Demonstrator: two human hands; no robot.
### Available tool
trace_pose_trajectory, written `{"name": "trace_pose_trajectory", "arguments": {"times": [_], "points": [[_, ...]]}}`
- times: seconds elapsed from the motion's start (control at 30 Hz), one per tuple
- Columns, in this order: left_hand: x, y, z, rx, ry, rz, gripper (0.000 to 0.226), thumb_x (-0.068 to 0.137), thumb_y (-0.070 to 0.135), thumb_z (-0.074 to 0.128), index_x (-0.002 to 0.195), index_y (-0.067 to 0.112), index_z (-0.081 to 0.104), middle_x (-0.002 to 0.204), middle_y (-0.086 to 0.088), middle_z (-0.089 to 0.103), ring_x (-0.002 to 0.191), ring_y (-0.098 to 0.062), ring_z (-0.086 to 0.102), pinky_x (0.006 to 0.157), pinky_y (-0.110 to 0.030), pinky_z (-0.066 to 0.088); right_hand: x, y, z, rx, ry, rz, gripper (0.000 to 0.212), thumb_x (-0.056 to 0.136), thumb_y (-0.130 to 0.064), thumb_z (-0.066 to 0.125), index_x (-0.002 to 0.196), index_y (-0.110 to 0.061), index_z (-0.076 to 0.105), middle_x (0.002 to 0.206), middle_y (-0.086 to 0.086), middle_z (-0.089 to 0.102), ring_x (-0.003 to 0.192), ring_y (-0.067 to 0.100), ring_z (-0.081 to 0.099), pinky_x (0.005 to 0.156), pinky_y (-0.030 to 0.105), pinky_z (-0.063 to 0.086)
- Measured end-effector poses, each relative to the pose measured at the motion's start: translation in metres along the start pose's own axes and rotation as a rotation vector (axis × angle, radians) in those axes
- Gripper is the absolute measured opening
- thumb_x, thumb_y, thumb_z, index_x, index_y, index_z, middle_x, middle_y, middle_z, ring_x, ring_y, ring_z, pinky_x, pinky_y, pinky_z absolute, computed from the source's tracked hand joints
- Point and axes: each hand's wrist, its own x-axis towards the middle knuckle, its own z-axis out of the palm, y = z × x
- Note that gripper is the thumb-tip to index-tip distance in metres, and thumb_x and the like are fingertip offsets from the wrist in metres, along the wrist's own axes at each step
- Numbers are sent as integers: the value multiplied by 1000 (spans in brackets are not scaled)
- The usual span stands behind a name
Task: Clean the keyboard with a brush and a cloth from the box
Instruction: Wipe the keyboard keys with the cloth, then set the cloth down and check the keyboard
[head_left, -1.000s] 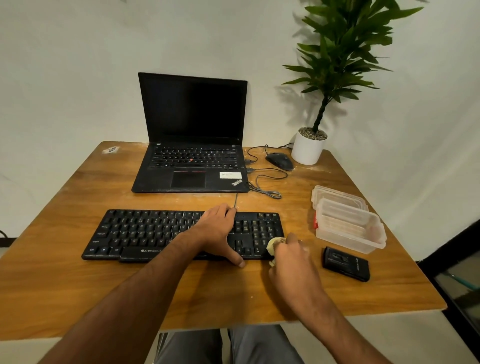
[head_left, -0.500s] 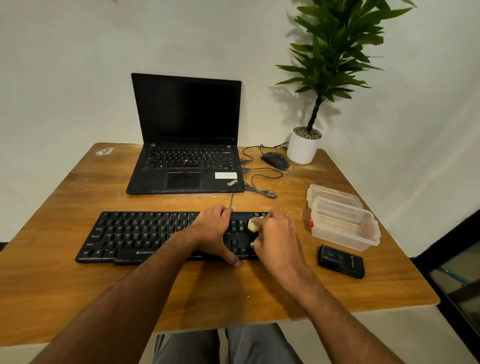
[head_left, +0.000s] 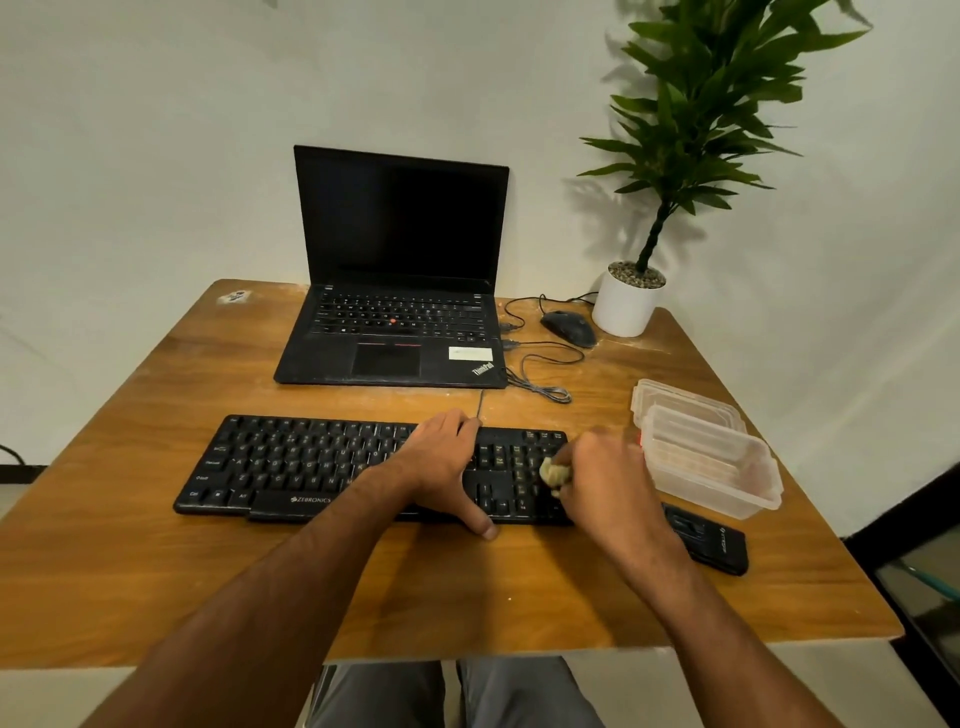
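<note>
Head: cloth in right hand.

You have a wooden table carrying a black keyboard, an open laptop and a mouse. At your right sit a white plant pot, a clear plastic box and a black case.

Dim warm light, soft plant shadow on the wall, wide-angle bending at edges, right hand blurred.
</note>
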Motion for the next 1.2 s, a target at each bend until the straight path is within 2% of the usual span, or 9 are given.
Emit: {"name": "trace_pose_trajectory", "arguments": {"times": [0.07,0.23,0.3,0.5,0.73,0.9,1.07,1.13,1.2], "points": [[0,0,-1,3,-1,-2,145,58,78,84,163,11,9,160,-4,23,145,-24,25,125,-41,23,17,-5,3,55,89,2,25,84,-20,76,108,-27,75,107,-4,69,97,11,63,86,30,57],[-1,0,1,15,-10,-7,145,59,79,82,164,11,8,160,-4,22,145,-24,24,125,-41,23,6,-28,25,17,-44,-114,37,88,-14,71,124,-22,69,127,3,53,121,20,49,104,38,46],[-1,0,1,11,-12,-7,144,59,78,82,164,11,9,160,-4,22,145,-25,25,125,-41,24,-9,-19,28,26,-82,-127,42,89,-9,69,128,-25,66,129,0,51,124,18,47,106,36,45],[-1,-1,0,-17,1,-6,145,57,78,84,163,12,11,158,-4,25,143,-24,27,125,-41,25,-44,8,20,5,-111,-85,47,88,-10,70,130,-32,64,129,-8,50,123,13,47,105,29,46],[-2,-1,0,-25,9,-1,145,57,77,85,163,12,11,157,-4,25,143,-23,27,124,-41,25,-56,38,-2,-232,-49,205,32,92,-26,66,123,-23,65,126,4,56,111,19,57,92,28,53],[-5,-1,0,-21,20,0,146,58,78,84,164,12,8,161,-4,23,145,-22,25,125,-41,25,-55,35,11,-348,-89,183,27,91,-29,67,117,-22,66,124,3,60,118,19,51,95,29,50],[-15,-1,4,-67,77,21,141,62,74,84,164,12,10,167,-3,21,151,-22,21,128,-42,20,-52,33,6,-398,-100,172,24,90,-32,68,112,-22,68,117,3,65,113,21,54,95,33,50],[-20,-1,5,-60,109,28,139,64,75,82,164,12,9,168,-3,20,152,-22,21,128,-41,19,-50,30,4,-360,-67,145,27,90,-34,67,115,-23,67,119,3,64,115,22,53,96,34,50],[-26,-1,7,-67,138,33,137,66,76,79,164,13,8,169,-3,19,153,-21,20,129,-41,17,-45,24,4,-189,-3,91,32,92,-35,65,123,-25,64,126,2,60,119,20,51,101,32,47]]}}
